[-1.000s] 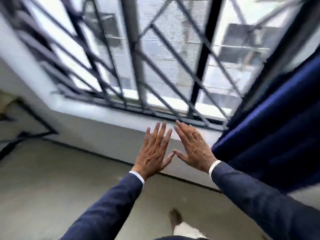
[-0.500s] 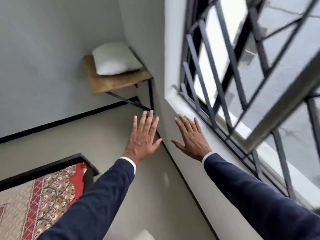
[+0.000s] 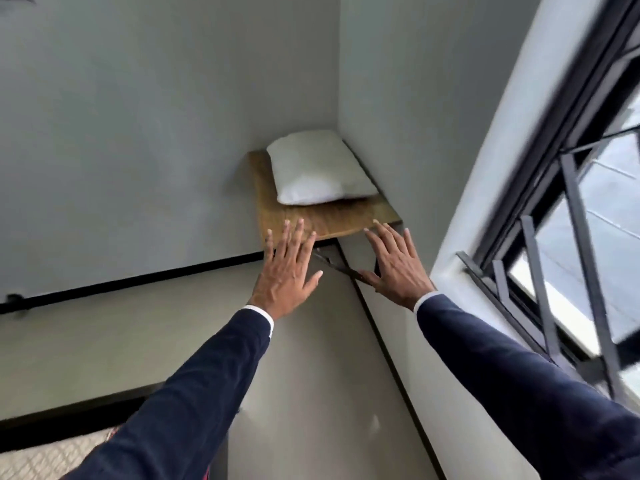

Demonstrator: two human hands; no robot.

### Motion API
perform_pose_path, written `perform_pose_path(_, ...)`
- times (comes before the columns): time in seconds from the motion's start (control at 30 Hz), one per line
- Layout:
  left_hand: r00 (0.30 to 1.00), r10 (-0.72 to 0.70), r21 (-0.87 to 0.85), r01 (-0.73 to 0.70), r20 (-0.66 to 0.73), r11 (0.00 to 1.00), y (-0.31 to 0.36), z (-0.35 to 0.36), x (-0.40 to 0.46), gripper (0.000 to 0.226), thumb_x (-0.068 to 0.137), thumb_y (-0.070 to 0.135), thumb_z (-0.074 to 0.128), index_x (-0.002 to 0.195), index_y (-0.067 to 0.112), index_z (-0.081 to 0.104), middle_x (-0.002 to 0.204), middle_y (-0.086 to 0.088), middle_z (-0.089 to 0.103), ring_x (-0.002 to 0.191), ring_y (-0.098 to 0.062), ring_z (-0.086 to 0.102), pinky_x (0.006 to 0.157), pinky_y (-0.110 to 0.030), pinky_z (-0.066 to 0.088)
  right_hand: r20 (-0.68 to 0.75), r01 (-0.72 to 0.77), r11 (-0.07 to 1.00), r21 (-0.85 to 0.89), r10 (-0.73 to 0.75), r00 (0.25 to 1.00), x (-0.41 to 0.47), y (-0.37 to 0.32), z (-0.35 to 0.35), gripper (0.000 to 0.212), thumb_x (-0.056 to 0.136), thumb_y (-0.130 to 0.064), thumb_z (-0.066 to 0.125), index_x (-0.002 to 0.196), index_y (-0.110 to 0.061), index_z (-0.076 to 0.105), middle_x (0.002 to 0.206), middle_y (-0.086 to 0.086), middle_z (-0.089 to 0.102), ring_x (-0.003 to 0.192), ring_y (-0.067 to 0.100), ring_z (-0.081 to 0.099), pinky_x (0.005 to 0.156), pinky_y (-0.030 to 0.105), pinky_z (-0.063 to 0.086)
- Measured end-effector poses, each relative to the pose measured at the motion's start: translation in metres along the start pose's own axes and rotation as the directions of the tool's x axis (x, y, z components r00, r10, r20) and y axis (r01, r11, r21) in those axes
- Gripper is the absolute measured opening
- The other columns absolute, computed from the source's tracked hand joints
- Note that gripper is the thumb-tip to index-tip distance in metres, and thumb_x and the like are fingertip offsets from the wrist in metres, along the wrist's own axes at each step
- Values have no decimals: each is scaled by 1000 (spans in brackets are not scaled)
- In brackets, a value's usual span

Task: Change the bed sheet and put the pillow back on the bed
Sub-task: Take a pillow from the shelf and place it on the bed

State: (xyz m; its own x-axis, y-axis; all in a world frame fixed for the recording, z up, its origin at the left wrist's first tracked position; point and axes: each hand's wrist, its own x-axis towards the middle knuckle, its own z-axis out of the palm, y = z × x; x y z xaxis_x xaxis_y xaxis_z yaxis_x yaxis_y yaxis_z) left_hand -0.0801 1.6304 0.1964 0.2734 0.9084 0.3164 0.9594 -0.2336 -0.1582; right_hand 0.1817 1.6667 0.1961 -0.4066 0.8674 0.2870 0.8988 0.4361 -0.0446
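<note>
The pillow (image 3: 318, 167) lies on the desk (image 3: 332, 216) in the room's corner, frame centre. The window (image 3: 568, 216) fills the right edge; the bed (image 3: 41, 455) sits lower left.

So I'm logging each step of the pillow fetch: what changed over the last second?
The view swung from the barred window round to the corner, bringing the white pillow on the wooden shelf close ahead. Left hand and right hand now reach toward the shelf's front edge. Unchanged: both hands flat and empty, pillow lying untouched.
</note>
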Motion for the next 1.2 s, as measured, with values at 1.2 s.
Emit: perform_pose_path(1.2, 905, 40, -376, 135, 423, 917, -229, 297, 467, 74, 98, 65, 19, 160, 26, 5, 169, 6, -1, 156, -19, 1, 122, -60, 8, 840, -382, -777, 500, 328, 433, 424, 75, 265, 77, 76, -50, 82, 138, -28, 42, 137, 7, 52, 117, 36, 59, 100, 48, 52)
